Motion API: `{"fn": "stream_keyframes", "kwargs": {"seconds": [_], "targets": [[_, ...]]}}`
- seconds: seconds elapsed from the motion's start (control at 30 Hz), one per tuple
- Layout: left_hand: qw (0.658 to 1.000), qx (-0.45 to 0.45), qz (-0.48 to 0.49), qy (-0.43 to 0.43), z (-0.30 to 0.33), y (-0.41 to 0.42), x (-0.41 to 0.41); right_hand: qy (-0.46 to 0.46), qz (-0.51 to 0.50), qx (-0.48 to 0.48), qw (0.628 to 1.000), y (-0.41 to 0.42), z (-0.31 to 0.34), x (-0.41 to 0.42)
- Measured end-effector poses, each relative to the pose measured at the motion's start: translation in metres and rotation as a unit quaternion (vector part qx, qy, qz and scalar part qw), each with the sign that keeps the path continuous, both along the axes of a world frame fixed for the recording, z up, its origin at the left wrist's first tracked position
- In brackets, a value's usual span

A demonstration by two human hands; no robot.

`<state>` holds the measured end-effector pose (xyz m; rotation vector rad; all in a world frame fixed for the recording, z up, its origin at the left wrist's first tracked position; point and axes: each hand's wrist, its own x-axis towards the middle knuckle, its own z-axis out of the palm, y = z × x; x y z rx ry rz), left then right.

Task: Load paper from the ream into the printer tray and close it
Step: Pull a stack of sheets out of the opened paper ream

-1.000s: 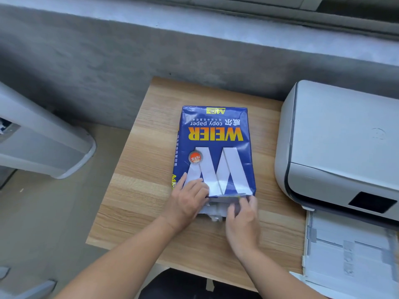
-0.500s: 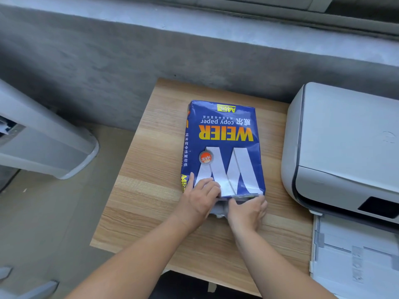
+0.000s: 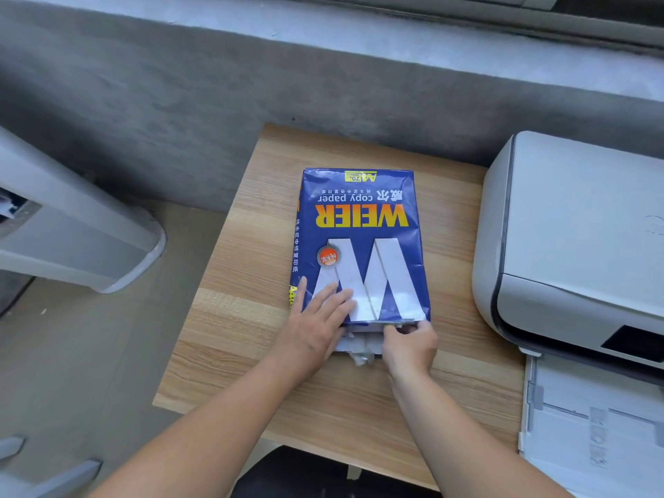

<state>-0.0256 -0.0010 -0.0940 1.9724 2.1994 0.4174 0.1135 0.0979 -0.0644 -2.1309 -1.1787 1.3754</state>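
Observation:
A blue ream of copy paper (image 3: pixel 363 224) lies flat on the wooden table (image 3: pixel 244 318), its torn-open end toward me. My left hand (image 3: pixel 316 325) rests flat on the wrapper's near left corner, fingers spread. At the open end my right hand (image 3: pixel 409 343) has its fingers curled around the wrapper's near right edge, where white paper (image 3: pixel 359 345) shows. The white printer (image 3: pixel 575 239) stands at the right, its paper tray (image 3: pixel 596 425) pulled out toward me.
A grey concrete wall and ledge (image 3: pixel 323 66) run behind the table. A white appliance (image 3: pixel 72 228) stands on the floor at the left. The table's near edge is just below my forearms.
My left hand has flattened and spread on the wrapper. My right hand has shifted right along the ream's open end. The camera view has drifted left, so the ream sits further right in frame.

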Motion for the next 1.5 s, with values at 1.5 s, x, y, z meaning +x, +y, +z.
{"fn": "stream_keyframes", "kwargs": {"seconds": [1.5], "targets": [[0.956, -0.278, 0.080, 0.046, 0.019, 0.002, 0.001, 0.155, 0.178, -0.213, 0.948, -0.057, 0.052, 0.100]]}}
